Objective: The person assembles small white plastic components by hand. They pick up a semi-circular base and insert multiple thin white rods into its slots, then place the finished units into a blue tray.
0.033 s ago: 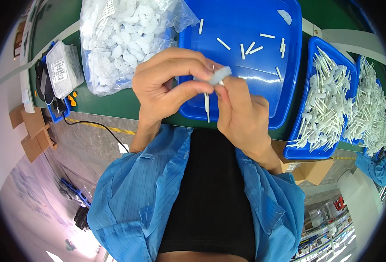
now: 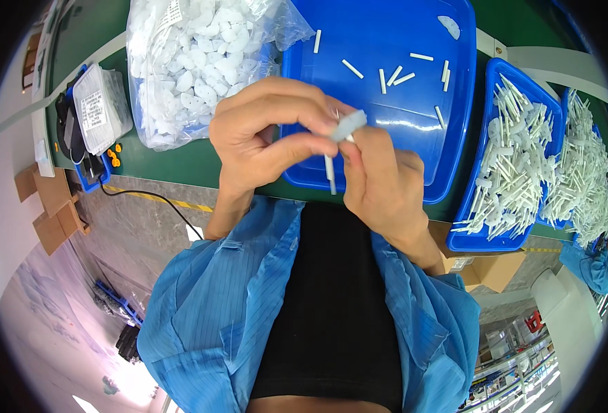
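Observation:
My left hand (image 2: pixel 259 134) pinches a translucent white plastic piece (image 2: pixel 349 125) between thumb and forefinger, over the near edge of a blue tray (image 2: pixel 380 175). Below those fingertips hangs a thin white stick (image 2: pixel 330 172), its upper end hidden by the hand. My right hand (image 2: pixel 385 179) is closed at the other side of the piece, its thumb and forefinger on a short white stick end (image 2: pixel 349 138) that meets the piece; the fingers cover most of it. Several loose white sticks (image 2: pixel 352 69) and one half-round white piece (image 2: pixel 448 27) lie in the tray.
At the back left stands a clear bag (image 2: pixel 204 76) full of white pieces. Blue trays heaped with pieces on sticks (image 2: pixel 514 158) sit at the right. Farther left are a clear plastic box (image 2: pixel 101 109) and small orange parts (image 2: pixel 114 157). A cardboard box (image 2: pixel 486 268) is below the table's edge.
Both hands have shifted very slightly, and the white piece has moved a little to the right and down. The hanging stick has swung slightly rightward.

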